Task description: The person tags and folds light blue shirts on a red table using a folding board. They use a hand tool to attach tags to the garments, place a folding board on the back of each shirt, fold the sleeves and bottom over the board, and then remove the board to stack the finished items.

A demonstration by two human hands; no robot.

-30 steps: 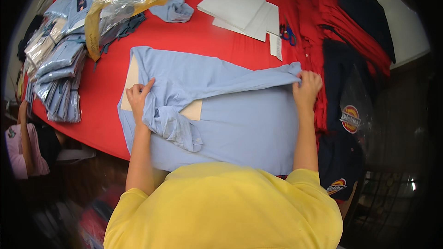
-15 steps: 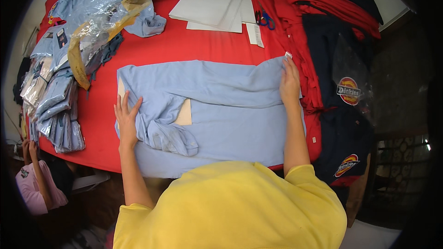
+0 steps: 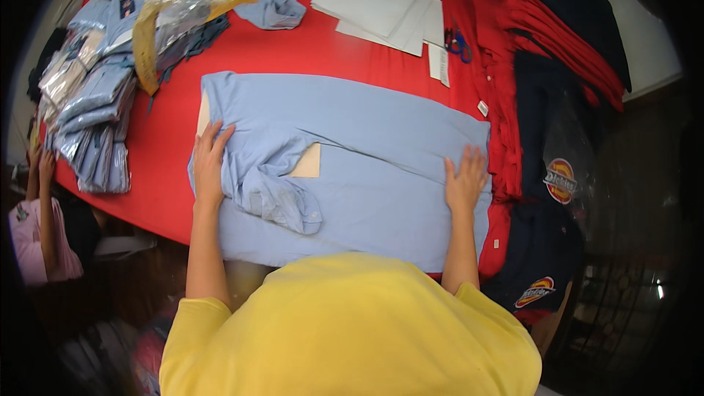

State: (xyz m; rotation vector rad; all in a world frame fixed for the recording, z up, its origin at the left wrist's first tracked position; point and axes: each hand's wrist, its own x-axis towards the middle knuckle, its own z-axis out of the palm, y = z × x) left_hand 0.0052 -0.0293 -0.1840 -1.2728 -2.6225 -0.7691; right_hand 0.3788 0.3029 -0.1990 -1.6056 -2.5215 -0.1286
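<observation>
A light blue shirt lies folded lengthwise in front of me, its far edge fairly straight. Near its left end a bunched sleeve rests on top, the buttoned cuff pointing toward me. Beside the sleeve, a piece of cream board or cloth shows through a gap; another cream strip peeks out at the left edge. My left hand lies on the shirt's left end with fingers stretched out. At the right end my right hand rests flat on the fabric, fingers spread. Neither hand grips anything.
Bagged blue garments are stacked at the left, with plastic and a yellow strip above. White sheets, blue scissors and a paper slip lie at the back. Dark garments hang at right. Another person is at far left.
My right hand has left the shirt's far right corner and come nearer to me, fingers now spread on the cloth. The far folded part lies smoother. The whole view has shifted.
</observation>
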